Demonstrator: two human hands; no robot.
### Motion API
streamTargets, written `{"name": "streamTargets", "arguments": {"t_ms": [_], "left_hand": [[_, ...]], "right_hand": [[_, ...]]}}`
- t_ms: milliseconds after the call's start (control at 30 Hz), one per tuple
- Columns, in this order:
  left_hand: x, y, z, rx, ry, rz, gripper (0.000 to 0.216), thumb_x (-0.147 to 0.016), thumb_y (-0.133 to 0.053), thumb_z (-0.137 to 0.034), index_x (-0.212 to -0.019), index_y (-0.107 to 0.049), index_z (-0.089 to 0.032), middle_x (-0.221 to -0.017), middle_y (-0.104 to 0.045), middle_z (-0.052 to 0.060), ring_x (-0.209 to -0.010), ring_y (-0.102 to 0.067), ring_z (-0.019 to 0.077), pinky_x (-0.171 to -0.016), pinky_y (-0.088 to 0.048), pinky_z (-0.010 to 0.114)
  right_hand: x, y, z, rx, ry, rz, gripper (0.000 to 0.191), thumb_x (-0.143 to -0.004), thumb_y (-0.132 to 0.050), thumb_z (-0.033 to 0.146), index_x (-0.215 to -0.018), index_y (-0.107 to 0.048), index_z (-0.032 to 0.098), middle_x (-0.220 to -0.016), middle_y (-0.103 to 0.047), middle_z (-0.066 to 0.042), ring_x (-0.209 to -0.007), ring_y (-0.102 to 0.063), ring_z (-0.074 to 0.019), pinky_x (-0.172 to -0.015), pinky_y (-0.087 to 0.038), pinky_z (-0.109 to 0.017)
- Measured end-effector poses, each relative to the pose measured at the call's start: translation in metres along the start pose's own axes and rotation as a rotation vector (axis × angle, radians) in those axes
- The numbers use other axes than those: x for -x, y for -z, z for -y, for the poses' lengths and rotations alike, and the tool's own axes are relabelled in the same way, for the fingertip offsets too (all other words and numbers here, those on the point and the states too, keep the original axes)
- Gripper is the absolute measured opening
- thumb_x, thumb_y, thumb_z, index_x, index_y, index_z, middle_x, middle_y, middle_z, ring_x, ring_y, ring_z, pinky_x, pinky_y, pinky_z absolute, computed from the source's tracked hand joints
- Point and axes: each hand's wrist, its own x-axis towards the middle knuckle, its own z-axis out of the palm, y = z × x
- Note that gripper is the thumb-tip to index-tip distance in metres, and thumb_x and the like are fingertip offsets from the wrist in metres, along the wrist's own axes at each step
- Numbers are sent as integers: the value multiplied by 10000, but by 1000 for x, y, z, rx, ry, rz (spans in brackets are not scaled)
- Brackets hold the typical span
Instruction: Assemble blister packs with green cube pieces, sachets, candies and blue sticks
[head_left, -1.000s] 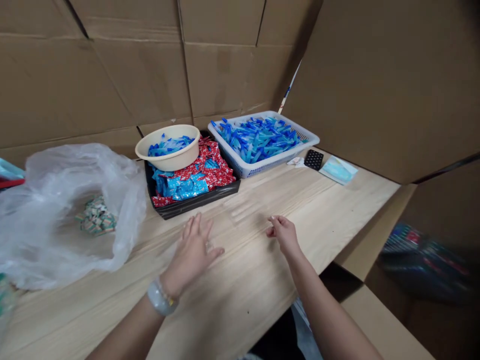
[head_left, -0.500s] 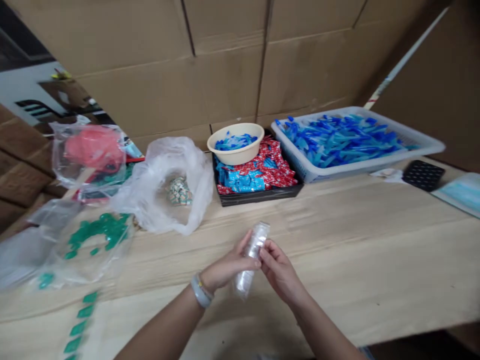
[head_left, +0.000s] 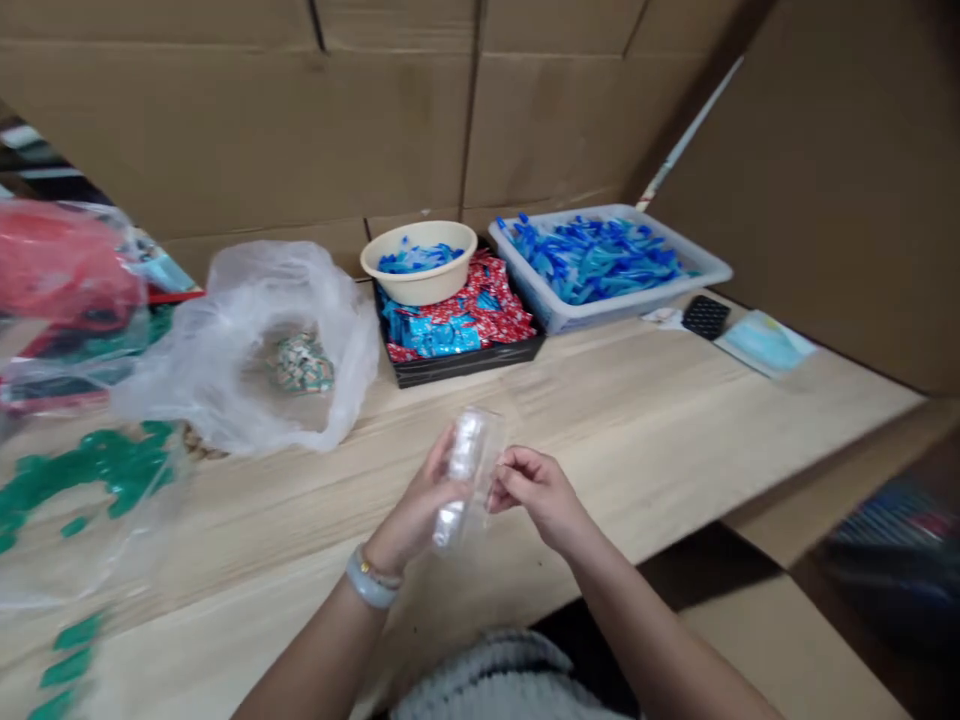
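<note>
My left hand (head_left: 420, 510) is wrapped round a narrow clear plastic packet (head_left: 466, 455) with a row of silvery pieces inside, held tilted above the table. My right hand (head_left: 541, 495) is closed in a pinch at the packet's right edge, where loose clear film shows. Blur hides exactly how much film is between those fingertips. Beyond the hands is a black tray (head_left: 469, 367) of red and blue printed sachets (head_left: 504, 305). On top of these rests a cream bowl (head_left: 420, 290) with small blue and white pieces.
A white plastic tub (head_left: 637, 296) full of blue pieces stands at the back right, near a black patterned item (head_left: 706, 317) and a blue face mask (head_left: 763, 343). To the left are an open white bag (head_left: 349, 370), green pieces (head_left: 112, 465) and a red bagged item (head_left: 60, 265). Cardboard walls (head_left: 247, 130) border the table.
My view has swung to the right. The right hand has moved slightly out from the packet, and the clear film now spreads wider between the hands.
</note>
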Motion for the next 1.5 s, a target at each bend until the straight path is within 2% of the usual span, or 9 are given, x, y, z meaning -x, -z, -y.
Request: {"name": "streamTargets", "arguments": {"t_ms": [133, 233, 367, 567, 667, 900, 1100, 1333, 1500], "left_hand": [[-5, 1, -5, 101, 117, -155, 617, -702, -552, -343, -1273, -352, -226, -1202, -480, 44, -1037, -487, 206, -788, -436, 285], [-13, -6, -9, 37, 221, -104, 649, -687, -570, -349, -1282, -341, -229, -1154, -515, 53, -1009, -510, 209, -779, -445, 296], [-20, -39, -6, -126, 205, 8, 660, -721, -538, -369, -1316, -293, -224, -1297, -407, 65, -1157, -402, 247, -940, -346, 366], [-29, -113, 20, -264, 190, 384, 860, -653, -637, -285, -1361, -154, -215, -1412, -212, 71, -1260, -255, 245, -1032, -231, 385], [-39, -132, 26, -214, 180, 508, 825, -731, -559, -347, -1372, -60, -207, -1417, -196, 79, -1263, -260, 218, -1029, -244, 368], [-92, -126, 21, -1068, -310, 230, 918, -644, -548, -587, -1367, -116, -220, -1445, 27, 104, -1304, 47, 311, -1022, -11, 516], [-152, -140, 49, -1478, -466, 413, 754, -637, -558, -578, -1282, -374, -234, -1423, -166, 115, -1299, -17, 336, -1017, 17, 497], [-209, -186, 53, -1501, -603, 464, 562, -758, -445, -502, -1253, -420, -238, -1403, -224, 96, -1261, -163, 322, -1006, -117, 456], [-221, -206, 55, -1508, -642, 414, 633, -723, -460, -558, -1253, -419, -215, -1410, -187, 117, -1239, -170, 358, -988, -114, 479]], "right_hand": [[22, 79, -16, -190, 37, -283, 218, -624, -656, 326, -631, -503, 171, -520, -560, 33, -494, -569, -112, -511, -494, -248], [26, 135, -34, -255, -11, -442, 195, -620, -656, 286, -629, -500, 169, -541, -546, 28, -520, -580, -112, -523, -505, -245], [30, 151, -37, -62, -30, -658, 203, -622, -657, 290, -716, -513, 183, -519, -515, 44, -406, -523, -104, -382, -430, -219], [44, 91, -17, -278, 182, -216, 256, -636, -671, 358, -683, -493, 180, -588, -527, 45, -511, -503, -68, -508, -423, -194], [46, 91, -9, -421, 165, -156, 251, -639, -676, 342, -650, -488, 176, -576, -522, 43, -510, -486, -62, -514, -418, -189], [45, 202, 30, -419, 411, -424, 210, -637, -670, 296, -642, -482, 204, -994, -592, 4, -841, -580, -163, -737, -479, -337], [53, 284, 15, -414, 324, -535, 214, -632, -661, 274, -664, -459, 212, -975, -629, -24, -740, -615, -161, -710, -483, -342], [73, 276, -42, -371, 104, -654, 243, -626, -649, 317, -712, -451, 205, -896, -632, -65, -697, -619, -189, -684, -481, -374], [58, 246, -64, 445, 205, -1179, 388, -653, -603, 395, -974, -523, 191, -1065, -560, -150, -1008, -506, -310, -865, -356, -522]]}}
